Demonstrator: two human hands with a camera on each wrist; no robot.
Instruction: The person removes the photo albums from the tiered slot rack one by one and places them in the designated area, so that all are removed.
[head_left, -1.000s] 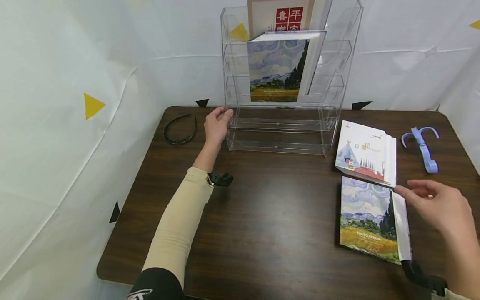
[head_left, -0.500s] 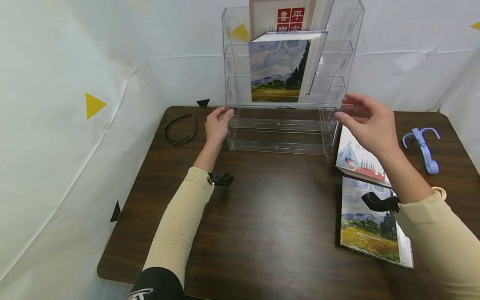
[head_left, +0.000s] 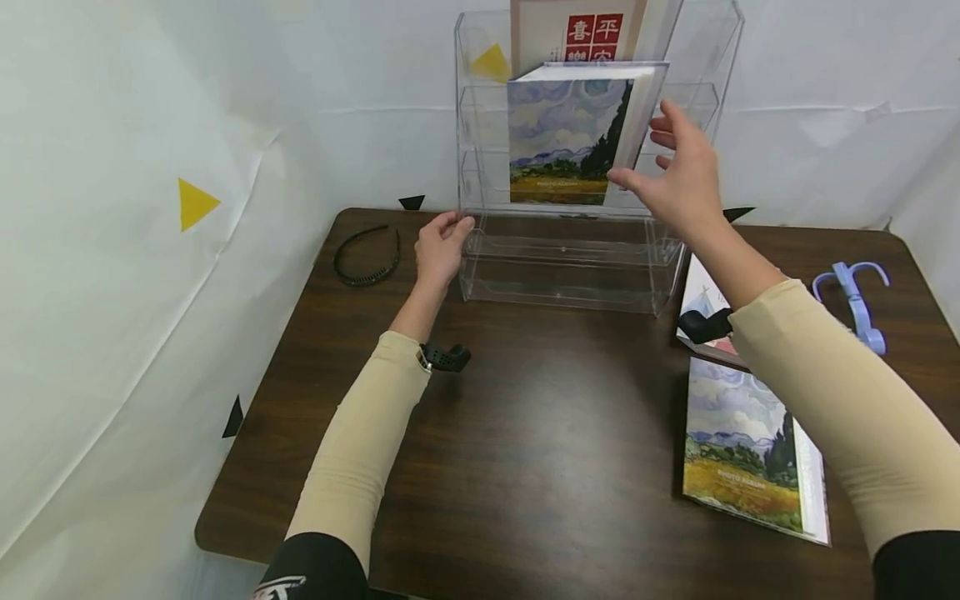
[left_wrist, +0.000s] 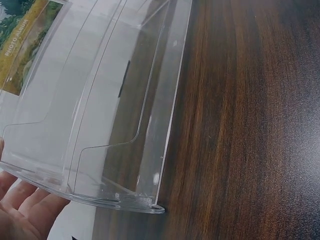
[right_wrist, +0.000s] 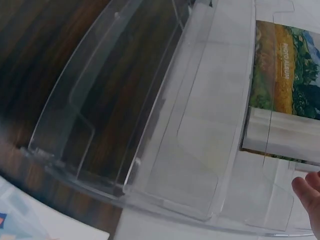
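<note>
A clear acrylic display rack [head_left: 558, 295] with several tiers stands at the back of the table. My left hand [head_left: 441, 250] grips its left side edge; in the left wrist view, the fingers [left_wrist: 37, 202] lie against the outer face of the clear side panel. A photo album [head_left: 562, 137] with a painted landscape cover leans in an upper tier. Beside that album's right edge is my right hand [head_left: 678, 171], thumb and fingers spread apart. The right wrist view shows its fingertips [right_wrist: 302, 190] just off the album [right_wrist: 285, 70], holding nothing.
A second landscape photo album [head_left: 738, 454] lies on the table's right side, below a white illustrated book [head_left: 697, 287] partly covered by my right arm. Farther right is a blue folding hanger [head_left: 857, 304]. A black headband [head_left: 367, 279] lies at left. A beige book with red characters [head_left: 577, 33] stands in the top tier.
My right hand has gone from the albums on the table, past the rack's right side, up and left to the album in the rack. My left hand keeps its hold on the rack.
</note>
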